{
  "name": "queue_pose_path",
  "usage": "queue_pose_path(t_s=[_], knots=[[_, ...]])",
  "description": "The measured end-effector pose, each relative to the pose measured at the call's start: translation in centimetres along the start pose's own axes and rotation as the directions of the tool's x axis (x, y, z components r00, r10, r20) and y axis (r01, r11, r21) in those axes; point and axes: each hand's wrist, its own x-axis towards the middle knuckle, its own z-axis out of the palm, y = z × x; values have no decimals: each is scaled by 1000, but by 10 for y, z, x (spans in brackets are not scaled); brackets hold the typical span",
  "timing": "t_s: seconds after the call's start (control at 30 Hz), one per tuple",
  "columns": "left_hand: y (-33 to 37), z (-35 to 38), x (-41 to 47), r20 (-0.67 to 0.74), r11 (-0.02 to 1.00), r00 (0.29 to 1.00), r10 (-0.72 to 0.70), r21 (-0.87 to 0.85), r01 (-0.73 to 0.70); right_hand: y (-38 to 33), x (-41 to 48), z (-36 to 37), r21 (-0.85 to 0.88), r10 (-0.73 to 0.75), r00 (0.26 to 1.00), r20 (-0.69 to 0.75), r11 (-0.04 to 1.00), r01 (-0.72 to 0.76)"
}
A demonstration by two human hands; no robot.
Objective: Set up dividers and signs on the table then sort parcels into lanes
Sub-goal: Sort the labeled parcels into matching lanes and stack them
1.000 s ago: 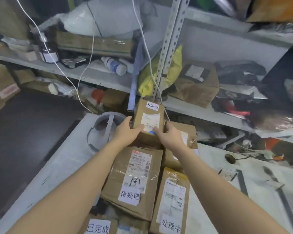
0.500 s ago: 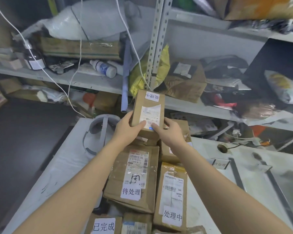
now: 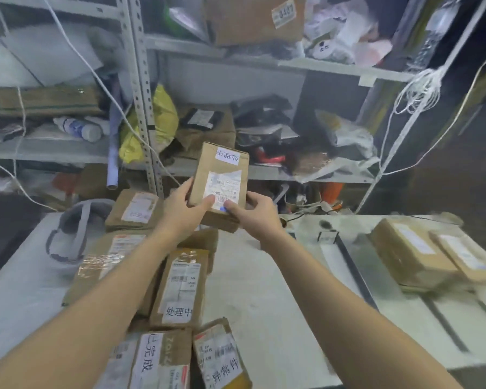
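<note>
Your left hand (image 3: 180, 210) and right hand (image 3: 254, 213) hold a small parcel (image 3: 220, 182) above the desk (image 3: 264, 290), fingers (image 3: 208, 203) pinching its near corners.

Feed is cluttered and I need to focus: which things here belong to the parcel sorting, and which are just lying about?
Job:
held parcel, in left hand and right hand
parcel pile
two sorted parcels
dividers
small sign

Lying about:
water bottle
yellow bag
white cords
grey headband

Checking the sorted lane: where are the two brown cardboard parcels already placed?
In the head view, the two brown cardboard parcels lie side by side at the table's far right, beyond the dark divider strip.
</note>
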Motion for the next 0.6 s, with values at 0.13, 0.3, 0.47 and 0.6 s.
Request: queue_pose_path(t_s=[0.13,0.3,0.47,0.6], knots=[[32,74,-40,-3,1000,1000,13,10,-13,29,-33,-82,27,3,1000,-19,1000,-3],[65,176,-92,91,998,995,-31,-45,36,72,-64,-189,15,33,998,-50,999,-32],[86,273,-128,164,994,984,-76,-64,87,122,-81,-287,-64,98,994,-46,993,-101],[86,336,-134,253,989,958,-132,-37,146,162,-81,-340,-103,205,977,-53,972,-210]])
